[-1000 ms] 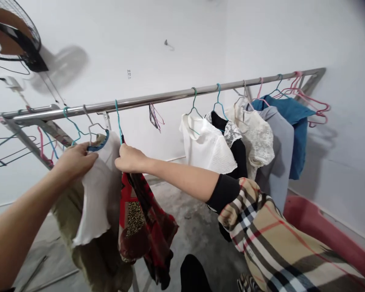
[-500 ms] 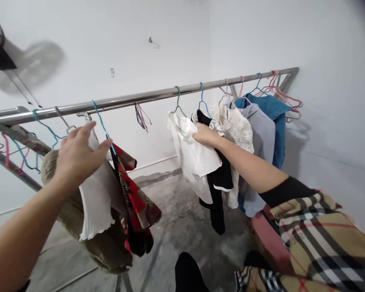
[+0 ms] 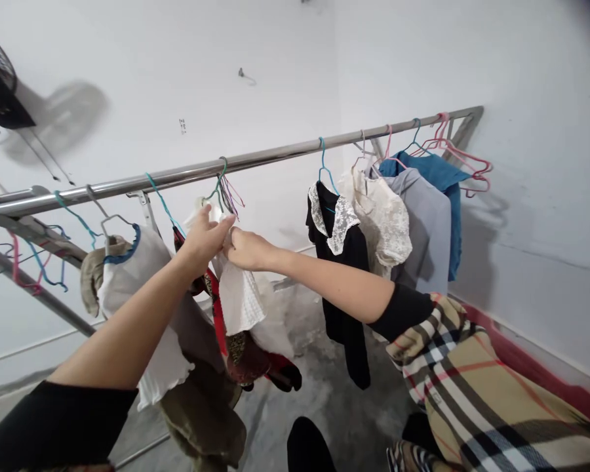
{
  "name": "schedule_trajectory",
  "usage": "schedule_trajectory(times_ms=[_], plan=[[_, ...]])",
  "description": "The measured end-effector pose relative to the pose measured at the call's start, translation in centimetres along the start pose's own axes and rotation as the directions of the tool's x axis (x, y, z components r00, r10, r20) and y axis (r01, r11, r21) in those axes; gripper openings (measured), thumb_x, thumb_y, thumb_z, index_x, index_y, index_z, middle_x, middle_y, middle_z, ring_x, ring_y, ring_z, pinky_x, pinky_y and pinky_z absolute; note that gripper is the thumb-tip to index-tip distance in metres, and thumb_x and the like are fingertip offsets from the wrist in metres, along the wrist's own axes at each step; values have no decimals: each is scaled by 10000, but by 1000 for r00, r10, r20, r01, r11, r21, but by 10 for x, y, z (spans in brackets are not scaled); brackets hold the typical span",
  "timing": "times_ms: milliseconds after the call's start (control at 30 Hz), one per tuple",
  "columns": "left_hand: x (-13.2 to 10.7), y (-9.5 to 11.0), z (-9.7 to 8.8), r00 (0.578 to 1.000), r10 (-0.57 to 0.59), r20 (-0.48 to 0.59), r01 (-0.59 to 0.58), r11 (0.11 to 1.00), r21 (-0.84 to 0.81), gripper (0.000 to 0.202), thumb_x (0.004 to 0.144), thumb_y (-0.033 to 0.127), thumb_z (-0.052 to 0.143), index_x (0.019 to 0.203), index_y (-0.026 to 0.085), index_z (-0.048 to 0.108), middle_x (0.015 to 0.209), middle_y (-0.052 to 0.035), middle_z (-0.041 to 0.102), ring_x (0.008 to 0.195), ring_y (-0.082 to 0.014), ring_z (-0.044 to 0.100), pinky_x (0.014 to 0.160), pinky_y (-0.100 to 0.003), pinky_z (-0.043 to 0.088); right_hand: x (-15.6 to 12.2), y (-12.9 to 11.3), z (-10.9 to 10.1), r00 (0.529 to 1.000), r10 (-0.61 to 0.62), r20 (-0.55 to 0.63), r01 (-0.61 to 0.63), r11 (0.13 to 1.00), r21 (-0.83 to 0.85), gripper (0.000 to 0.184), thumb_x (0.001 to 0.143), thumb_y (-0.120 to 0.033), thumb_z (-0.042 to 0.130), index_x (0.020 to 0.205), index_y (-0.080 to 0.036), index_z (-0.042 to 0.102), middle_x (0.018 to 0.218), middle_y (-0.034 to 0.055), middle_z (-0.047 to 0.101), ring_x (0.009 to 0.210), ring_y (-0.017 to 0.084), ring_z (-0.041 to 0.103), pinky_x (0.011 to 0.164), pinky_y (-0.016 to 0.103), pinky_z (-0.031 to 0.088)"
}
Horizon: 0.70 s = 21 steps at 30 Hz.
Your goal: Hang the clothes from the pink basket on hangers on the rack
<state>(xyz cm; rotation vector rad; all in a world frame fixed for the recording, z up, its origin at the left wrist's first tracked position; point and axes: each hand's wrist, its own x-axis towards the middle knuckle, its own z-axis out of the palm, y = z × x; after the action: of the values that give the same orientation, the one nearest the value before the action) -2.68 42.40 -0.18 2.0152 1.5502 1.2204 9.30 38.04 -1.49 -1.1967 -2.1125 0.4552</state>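
A white blouse (image 3: 242,298) hangs from a green hanger (image 3: 221,176) on the metal rail, left of centre. My right hand (image 3: 248,249) is closed on its upper edge. My left hand (image 3: 207,237) grips the cloth near the collar, with thumb and forefinger on either side of a white fold; its other fingers are partly hidden. Just behind the blouse hangs a red and black patterned garment (image 3: 218,305), partly covered. To the left, a white top with a blue neckline (image 3: 122,252) hangs near my left forearm.
The metal rail (image 3: 275,157) runs across the view. On its right hang a black top with lace collar (image 3: 344,262), a cream lace top (image 3: 381,216), a grey garment (image 3: 425,223) and a blue garment (image 3: 452,229). Pink hangers (image 3: 476,172) are at the far end.
The white blouse and its green hanger have moved left along the rail, with my right hand on the blouse. My left hand has moved right from the left-hand garments to the blouse.
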Motion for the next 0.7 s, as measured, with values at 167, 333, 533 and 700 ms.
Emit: schedule_trajectory(times_ms=[167, 333, 533, 700], plan=[[5, 2, 2, 978, -159, 134, 176, 977, -124, 958, 743, 248, 657, 1541, 141, 137, 1110, -147, 655, 714, -161, 643, 617, -274, 534, -25, 29, -46, 994, 32, -107, -63, 953, -298, 569, 924, -541, 432, 1313, -133, 509, 1389, 184, 527, 1308, 349, 464, 1079, 518, 364], [1, -1, 10, 980, -117, 164, 139, 982, -131, 939, 692, 142, 605, 1533, 142, 188, 947, -88, 661, 605, -137, 602, 555, -241, 495, -48, 107, -110, 748, 362, -557, -613, 699, -369, 653, 854, -380, 580, 1394, -71, 380, 1450, 272, 399, 1342, 429, 363, 1051, 618, 310], [-2, 2, 16, 974, -110, 199, 164, 947, -276, 942, 661, 80, 555, 1531, 163, 204, 1024, -112, 664, 632, -147, 626, 542, -229, 508, -48, 136, -111, 754, 552, -357, -650, 705, -282, 426, 828, -138, 512, 1245, -53, 497, 1201, 253, 624, 1121, 344, 614, 904, 395, 480], [-5, 14, 16, 978, -109, 178, 165, 926, -339, 921, 656, 51, 539, 1521, 148, 237, 1055, -129, 655, 646, -158, 640, 504, -223, 503, -19, 91, -68, 855, 459, -243, -515, 808, -287, 392, 816, -170, 545, 1200, -98, 524, 1182, 221, 650, 1117, 327, 628, 880, 354, 497]])
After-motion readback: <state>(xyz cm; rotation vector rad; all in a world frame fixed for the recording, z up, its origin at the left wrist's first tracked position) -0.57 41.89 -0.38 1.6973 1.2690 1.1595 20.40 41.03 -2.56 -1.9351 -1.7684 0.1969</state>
